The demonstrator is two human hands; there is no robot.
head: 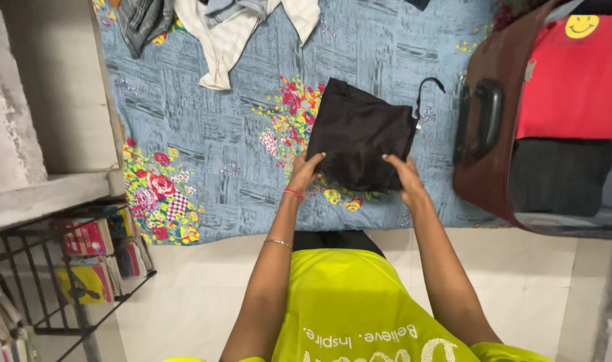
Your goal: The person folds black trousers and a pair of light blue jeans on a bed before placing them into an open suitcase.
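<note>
**Folded black garment held at the edge of a flowered bedsheet**

Partly, the scene ran out of frame: the heap of pale and grey clothes [215, 30] at the top of the bed was cut off by the upper edge, and the open brown suitcase [493, 134] on the right lost its far side to the border, its red item [577, 80] and a dark folded item [561, 175] only partly shown. What kind of garment the black one was could not be made out, and a thin black cord [428, 87] curled from its upper right corner. The fingertips of both hands were tucked against the cloth, so the undersides of the grip were hidden.

The surface was a blue bedsheet [212, 127] printed with red, pink and yellow flowers, spread over a bed that met a pale tiled floor [205, 288]. A grey concrete ledge [44, 194] stood at the left, with a black wire rack [71, 268] of books or boxes below it.

The folded black garment [359, 134] lay flat on the sheet near its front edge, just beside the suitcase. The left hand [304, 173] gripped its lower left corner, fingers closed on the fabric; the right hand [405, 175] pinched its lower right edge in the same way. A red thread and a thin bangle circled the left wrist.
</note>
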